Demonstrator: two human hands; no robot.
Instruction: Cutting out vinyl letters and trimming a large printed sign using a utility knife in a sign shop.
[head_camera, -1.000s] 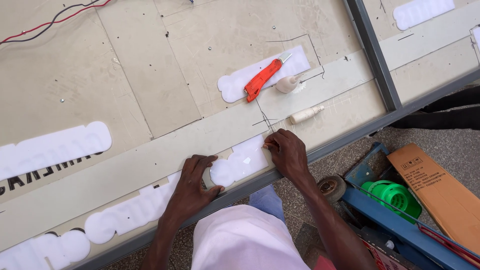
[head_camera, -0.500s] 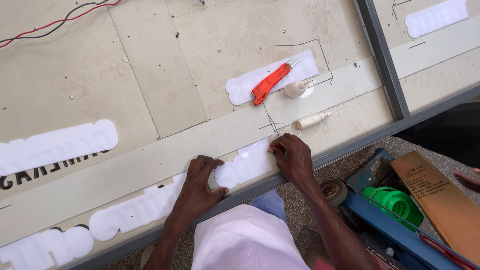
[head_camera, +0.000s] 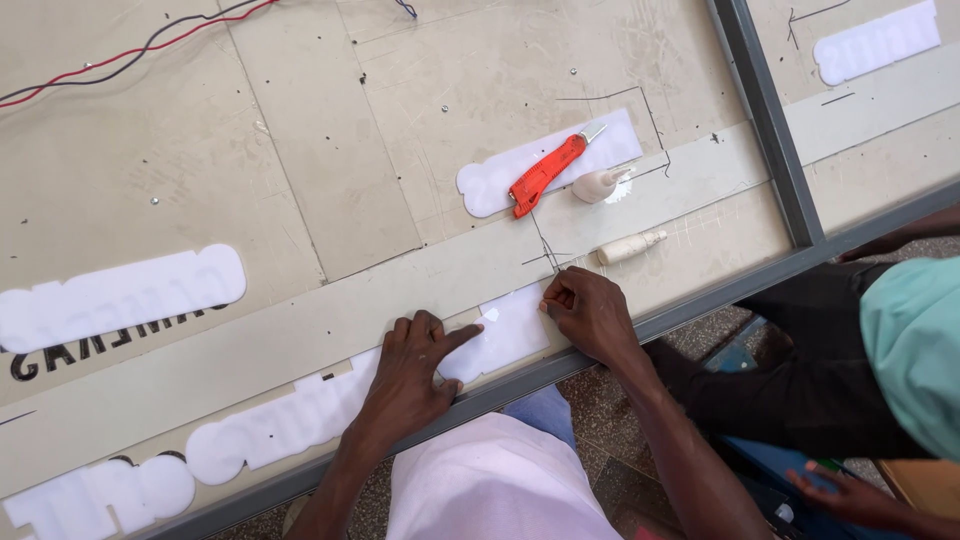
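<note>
My left hand (head_camera: 415, 365) lies flat with fingers spread on a white cut-out plastic strip (head_camera: 300, 425) that runs along the near edge of a large beige panel (head_camera: 300, 200). At the strip's right end, my right hand (head_camera: 588, 312) has its fingers curled and pinched at the corner of the white piece (head_camera: 512, 330). A thin pencil line runs up from there toward an orange utility knife (head_camera: 545, 175), which rests on another white cut-out (head_camera: 500, 180) farther back.
Two small white glue bottles (head_camera: 602, 184) (head_camera: 628, 247) lie near the knife. A grey metal frame (head_camera: 770, 120) borders the panel. More white cut-outs (head_camera: 120, 295) (head_camera: 878, 42) sit left and far right. Red and black wires (head_camera: 130, 50) run at top left. Another person in teal (head_camera: 915, 350) crouches right.
The view has shifted, and another person in a teal top has come into view at the right. My hands stay on the white strip, the left index finger now stretched further right.
</note>
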